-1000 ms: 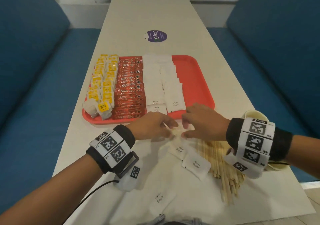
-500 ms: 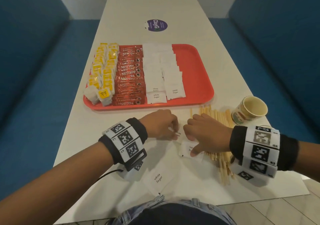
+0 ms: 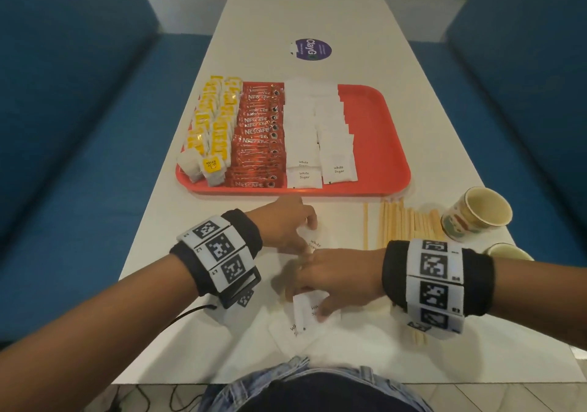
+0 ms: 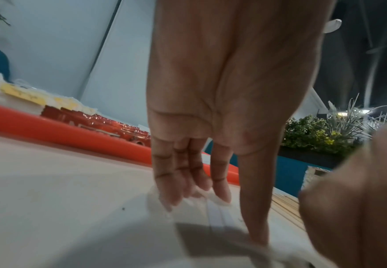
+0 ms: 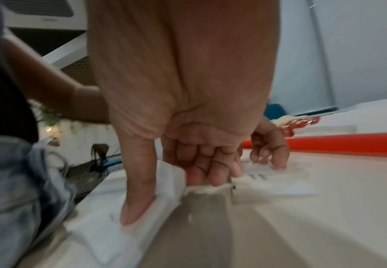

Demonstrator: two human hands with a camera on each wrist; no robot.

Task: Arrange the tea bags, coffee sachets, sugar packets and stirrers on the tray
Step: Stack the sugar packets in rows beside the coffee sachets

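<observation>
Three sugar packets (image 3: 313,244) are left off the tray (image 3: 374,144), near the desk's (image 3: 317,14) front edge; one is pressed by the left hand (image 3: 286,227), one pinched by the right hand (image 3: 336,279).

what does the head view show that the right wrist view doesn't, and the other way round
Only the head view shows the wooden stirrers, the paper cup and the tea bags.

Only the right wrist view shows the underside of the right hand, its thumb pressing a white sugar packet.

Both show the red tray, the coffee sachets and the left hand.
</observation>
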